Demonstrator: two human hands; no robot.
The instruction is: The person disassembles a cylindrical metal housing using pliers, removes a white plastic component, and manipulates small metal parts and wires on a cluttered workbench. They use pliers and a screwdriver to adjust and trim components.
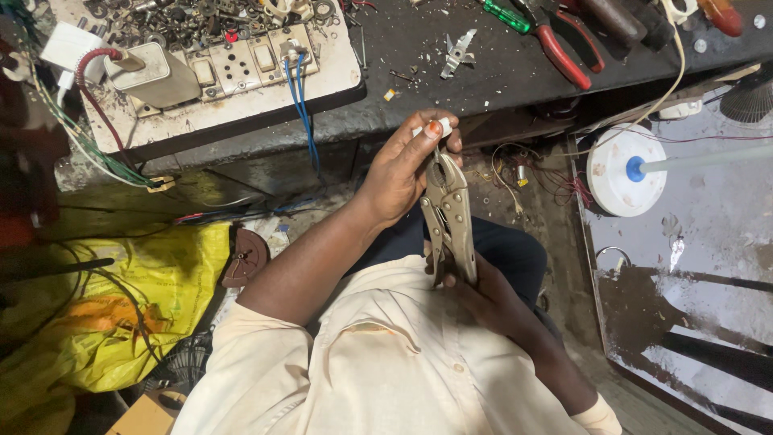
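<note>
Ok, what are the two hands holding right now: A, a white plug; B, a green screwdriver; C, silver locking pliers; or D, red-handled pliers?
C: the right hand grips the handles of the silver locking pliers, and the left hand is at their jaw end; the red-handled pliers and green screwdriver lie on the bench.

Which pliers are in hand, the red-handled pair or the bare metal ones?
The bare metal locking pliers: right hand grips the handles, left hand is at the jaw end. The red-handled pliers lie untouched on the workbench.
</note>
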